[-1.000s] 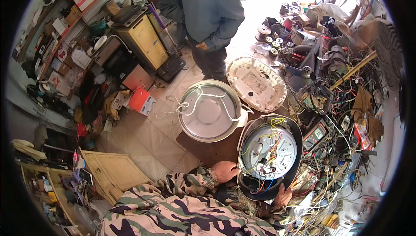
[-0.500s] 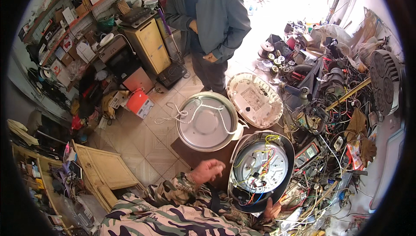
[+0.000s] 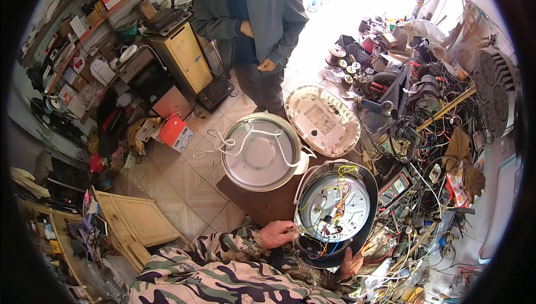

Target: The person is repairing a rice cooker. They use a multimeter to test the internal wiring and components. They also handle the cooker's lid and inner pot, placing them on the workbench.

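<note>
Opened electric cooker [image 3: 347, 209], beside a digital multimeter [image 3: 397, 185], is grasped at its near rim by the right hand [image 3: 350, 264], while the left hand [image 3: 278, 234] curls at its left edge, pinch indeterminate; wiring inspection appears under way, next calling for steady support.

The housing [image 3: 369, 206] is black, its disc [image 3: 353, 204] silver, wires [image 3: 339, 209] yellow and red, the sleeve [image 3: 233, 246] camouflage.

Digits show on the multimeter [image 3: 394, 188], while print on the oval cream cover [image 3: 322, 121] is illegible.
</note>
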### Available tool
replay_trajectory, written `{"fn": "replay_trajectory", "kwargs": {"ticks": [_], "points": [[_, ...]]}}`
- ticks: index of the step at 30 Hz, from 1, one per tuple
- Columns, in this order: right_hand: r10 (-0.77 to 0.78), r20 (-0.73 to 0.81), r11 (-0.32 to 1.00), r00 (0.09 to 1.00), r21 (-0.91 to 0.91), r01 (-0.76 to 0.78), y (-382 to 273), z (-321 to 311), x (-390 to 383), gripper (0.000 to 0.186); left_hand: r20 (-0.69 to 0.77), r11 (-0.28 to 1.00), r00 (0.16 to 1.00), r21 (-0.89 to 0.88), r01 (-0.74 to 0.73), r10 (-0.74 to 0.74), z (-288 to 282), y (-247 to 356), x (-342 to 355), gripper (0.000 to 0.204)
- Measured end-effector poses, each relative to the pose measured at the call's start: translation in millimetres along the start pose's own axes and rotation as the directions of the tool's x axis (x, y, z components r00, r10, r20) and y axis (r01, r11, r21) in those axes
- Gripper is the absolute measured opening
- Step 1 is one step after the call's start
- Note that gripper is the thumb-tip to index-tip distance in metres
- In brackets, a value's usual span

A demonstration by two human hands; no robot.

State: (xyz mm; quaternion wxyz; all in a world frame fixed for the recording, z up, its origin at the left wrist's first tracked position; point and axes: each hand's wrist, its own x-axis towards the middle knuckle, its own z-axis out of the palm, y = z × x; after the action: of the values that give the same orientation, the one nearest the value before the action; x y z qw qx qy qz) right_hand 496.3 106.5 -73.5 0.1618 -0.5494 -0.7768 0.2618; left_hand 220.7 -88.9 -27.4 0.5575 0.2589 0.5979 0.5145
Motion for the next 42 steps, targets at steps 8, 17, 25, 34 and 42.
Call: {"fn": "replay_trajectory", "kwargs": {"ticks": [8, 17, 25, 34, 42], "points": [[0.109, 0.116, 0.972, 0.987, 0.197, -0.130, -50, -26, 6, 0.056, -0.231, 0.900, 0.936, -0.289, -0.325, 0.264, -27, 96, -7, 0.046], [0.067, -0.011, 0.998, 0.998, 0.023, -0.066, -23, -8, 0, 0.044, -0.343, 0.863, 0.917, -0.379, -0.334, 0.205, -46, 89, 20, 0.059], [0.052, 0.092, 0.986, 0.994, 0.151, -0.066, -12, -10, 7, 0.060, -0.464, 0.843, 0.864, -0.370, -0.390, 0.196, -40, 85, 18, 0.052], [-0.567, -0.077, 0.733, 0.820, -0.502, 0.459, 52, 14, -1, 0.031, -0.601, 0.799, 0.782, -0.383, -0.464, 0.167, -56, 98, 11, 0.025], [-0.056, -0.051, 0.985, 0.997, -0.163, 0.047, 19, 3, -3, 0.040, -0.609, 0.874, 0.706, -0.041, -0.484, 0.362, -62, 122, 2, 0.030]]}}
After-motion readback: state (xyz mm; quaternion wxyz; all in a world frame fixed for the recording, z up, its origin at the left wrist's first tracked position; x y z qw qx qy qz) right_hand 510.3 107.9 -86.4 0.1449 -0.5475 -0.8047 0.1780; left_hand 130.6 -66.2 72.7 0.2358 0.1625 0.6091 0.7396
